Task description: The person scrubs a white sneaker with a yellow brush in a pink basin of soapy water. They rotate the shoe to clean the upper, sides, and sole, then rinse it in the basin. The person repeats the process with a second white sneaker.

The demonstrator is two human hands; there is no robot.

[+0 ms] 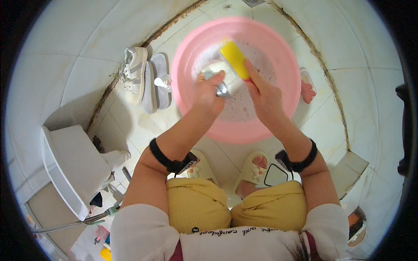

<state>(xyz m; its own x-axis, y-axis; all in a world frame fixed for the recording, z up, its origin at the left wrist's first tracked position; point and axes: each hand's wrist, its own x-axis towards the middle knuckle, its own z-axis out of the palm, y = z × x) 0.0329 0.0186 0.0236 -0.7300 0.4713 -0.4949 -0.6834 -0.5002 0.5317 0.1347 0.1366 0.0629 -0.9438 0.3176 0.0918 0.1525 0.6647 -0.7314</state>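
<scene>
A pink plastic basin (187,42) of sudsy water (241,107) stands on the floor before me. Over the suds, my left hand (210,93) grips a white shoe-like item (228,76) with grey and silvery parts; motion blurs it and my fingers cover some of it. My right hand (266,94) is closed around the near end of a yellow-backed brush (234,60). The brush tilts up and to the left, close against the white item's right side. Its bristles are mostly hidden beneath the back.
Left of the basin are a pale sneaker (135,73), grey slippers (160,81) and a small white-handled item (161,82). A red brush (307,91) lies on the right. A white plastic bin (78,156) stands at the left; tiled walls (359,49) rise around.
</scene>
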